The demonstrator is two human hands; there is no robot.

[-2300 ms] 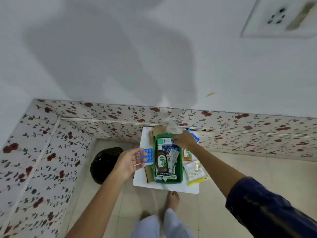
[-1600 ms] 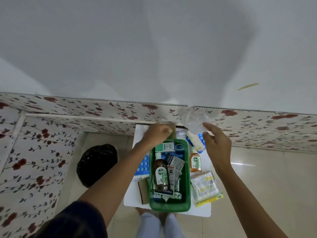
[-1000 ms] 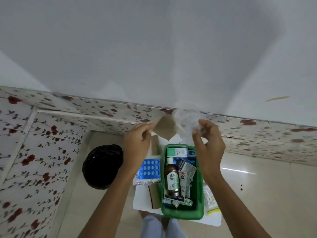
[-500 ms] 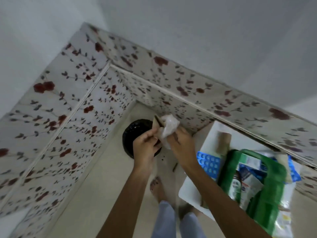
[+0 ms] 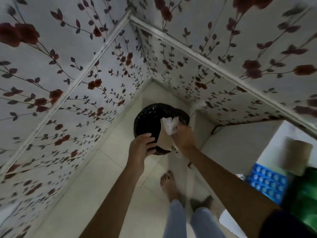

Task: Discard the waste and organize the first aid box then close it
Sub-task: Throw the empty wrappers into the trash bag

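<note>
a: waste first. a second ago you stood over the table with the scraps lifted above the box; now you have turned left and both hands are out over the bin [image 5: 154, 117] in the corner.

b: what am i holding?

a: your right hand [image 5: 182, 137] has its fingers closed round a crumpled white wrapper [image 5: 169, 125], with a brown card [image 5: 163, 140] hanging just below it. your left hand [image 5: 140, 148] is curled at the near rim of the bin, fingers together; whether it grips the liner or the card's edge i cannot tell.

b: so the waste is not in yet?

a: no, it sits above the black liner, still in your grip. letting go should drop it straight in, since it hangs over the opening.

b: and the box?

a: the green box [image 5: 307, 191] is at the right edge of your view on the white table [image 5: 272, 148], blurred and open as far as i can judge. a blue blister pack [image 5: 267, 181] and a brown roll [image 5: 296, 155] lie beside it, outside it.

b: meaning?

a: discarding is nearly done; sorting those loose things into the box and closing it all remains.
</note>
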